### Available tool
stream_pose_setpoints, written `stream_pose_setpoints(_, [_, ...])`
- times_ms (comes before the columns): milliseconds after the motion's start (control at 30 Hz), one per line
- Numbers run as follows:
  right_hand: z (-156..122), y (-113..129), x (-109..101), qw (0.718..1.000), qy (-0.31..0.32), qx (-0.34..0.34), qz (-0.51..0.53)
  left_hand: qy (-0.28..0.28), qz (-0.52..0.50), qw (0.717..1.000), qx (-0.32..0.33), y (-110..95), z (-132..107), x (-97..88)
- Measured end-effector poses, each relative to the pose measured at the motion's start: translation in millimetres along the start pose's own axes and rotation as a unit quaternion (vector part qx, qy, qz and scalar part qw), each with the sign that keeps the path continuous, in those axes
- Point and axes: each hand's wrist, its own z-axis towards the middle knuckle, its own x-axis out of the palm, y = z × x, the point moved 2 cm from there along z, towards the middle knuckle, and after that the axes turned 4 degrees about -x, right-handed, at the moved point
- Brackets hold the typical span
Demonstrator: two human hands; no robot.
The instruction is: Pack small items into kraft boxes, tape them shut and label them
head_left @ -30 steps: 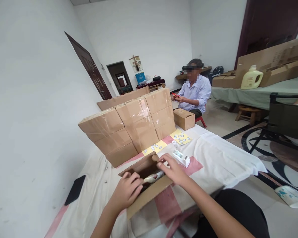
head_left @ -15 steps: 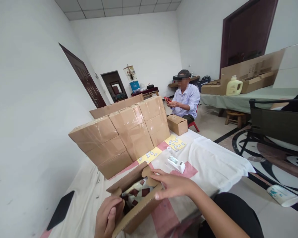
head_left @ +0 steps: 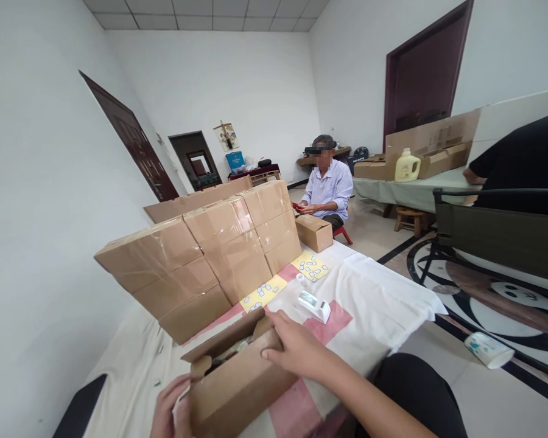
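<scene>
An open cardboard box (head_left: 244,386) stands on the cloth right in front of me, its long far flap raised. Little of the patterned contents shows over its near wall. At the box's left end, my left hand (head_left: 172,406) is closed around the edge, some fingers hidden. My right hand (head_left: 296,345) grips the right end, thumb on the near wall and fingers over the end. A white tape dispenser (head_left: 313,306) lies just beyond my right hand. Yellow sheets with small white labels (head_left: 265,293) lie behind the box.
Taped cartons (head_left: 210,249) are stacked along the table's far side. Another person (head_left: 327,188) sits beyond, holding something red, near a closed carton (head_left: 314,232). A folding chair (head_left: 497,231) stands at right; a paper cup (head_left: 489,350) lies on the floor.
My right hand has gone from the inner flap to gripping the box's right end. The box has tipped so its near wall shows more and its contents less. The other person's hands have lowered.
</scene>
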Motion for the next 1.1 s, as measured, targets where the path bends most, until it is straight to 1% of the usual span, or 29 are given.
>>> stream_pose_setpoints(67, [1.7,-1.1,12.8,1.0,-0.019,0.007,0.007,-0.023,0.111,0.993,0.017,-12.2,7.8,0.8])
stream_pose_setpoints(100, [2.3,-0.8,18.2,1.0,-0.017,-0.002,0.0,-0.021,0.155,0.987,0.037,-16.4,12.7,1.2])
stream_pose_setpoints(133, [2.8,0.2,22.4,1.0,-0.011,-0.02,-0.015,-0.009,0.189,0.98,0.067,-19.1,17.5,1.6])
stream_pose_setpoints(233, [3.4,4.5,27.2,0.994,-0.001,-0.091,-0.064,0.065,0.277,0.945,0.159,-18.1,26.5,1.3])
stream_pose_setpoints(300, [3.4,6.6,27.1,0.99,0.007,-0.12,-0.08,0.109,0.301,0.922,0.218,-14.9,25.4,-0.6])
stream_pose_setpoints(333, [3.5,7.0,27.1,0.989,0.008,-0.127,-0.082,0.122,0.298,0.914,0.248,-14.1,23.2,-2.0])
stream_pose_setpoints(367, [3.5,7.0,27.2,0.988,0.004,-0.129,-0.083,0.126,0.29,0.908,0.274,-14.1,20.5,-3.6])
stream_pose_setpoints(400, [3.5,6.5,27.3,0.988,-0.006,-0.129,-0.085,0.12,0.286,0.906,0.287,-14.6,18.1,-5.2])
stream_pose_setpoints(433, [3.5,5.6,27.3,0.988,-0.019,-0.128,-0.087,0.105,0.293,0.908,0.281,-15.4,16.6,-6.6])
stream_pose_setpoints(500, [3.8,2.4,26.8,0.988,-0.031,-0.126,-0.088,0.08,0.327,0.914,0.227,-17.7,16.7,-7.8])
stream_pose_setpoints(533, [4.3,0.2,26.0,0.988,-0.025,-0.127,-0.086,0.079,0.344,0.915,0.196,-19.2,18.0,-7.5])
stream_pose_setpoints(600, [6.3,-4.9,23.4,0.989,-0.002,-0.128,-0.076,0.102,0.355,0.916,0.159,-22.5,22.1,-5.1])
stream_pose_setpoints(667, [9.2,-9.5,20.6,0.989,0.008,-0.133,-0.065,0.126,0.346,0.919,0.142,-24.7,25.9,-2.6])
stream_pose_setpoints(733, [11.4,-11.4,20.7,0.987,0.004,-0.151,-0.059,0.126,0.341,0.923,0.129,-25.5,26.5,-1.7])
stream_pose_setpoints(833, [11.5,-9.7,26.9,0.984,-0.004,-0.161,-0.074,0.141,0.335,0.922,0.13,-29.2,17.7,-0.4])
stream_pose_setpoints(900, [11.2,-7.6,27.6,0.983,-0.004,-0.156,-0.098,0.16,0.336,0.919,0.129,-36.5,8.6,1.4])
stream_pose_setpoints(967, [14.6,-7.1,18.1,0.978,0.019,-0.18,-0.106,0.166,0.356,0.911,0.128,-47.6,1.7,3.3])
stream_pose_setpoints(1033, [25.3,-12.7,-5.0,0.974,0.047,-0.207,-0.078,0.173,0.394,0.893,0.133,-58.0,-1.3,5.7])
stream_pose_setpoints(1067, [33.5,-19.3,-20.9,0.977,0.049,-0.198,-0.054,0.18,0.412,0.883,0.137,-61.2,-1.6,7.1])
stream_pose_setpoints(1100, [43.0,-29.3,-39.5,0.987,0.009,-0.156,-0.031,0.188,0.425,0.874,0.141,-62.3,-1.6,8.4])
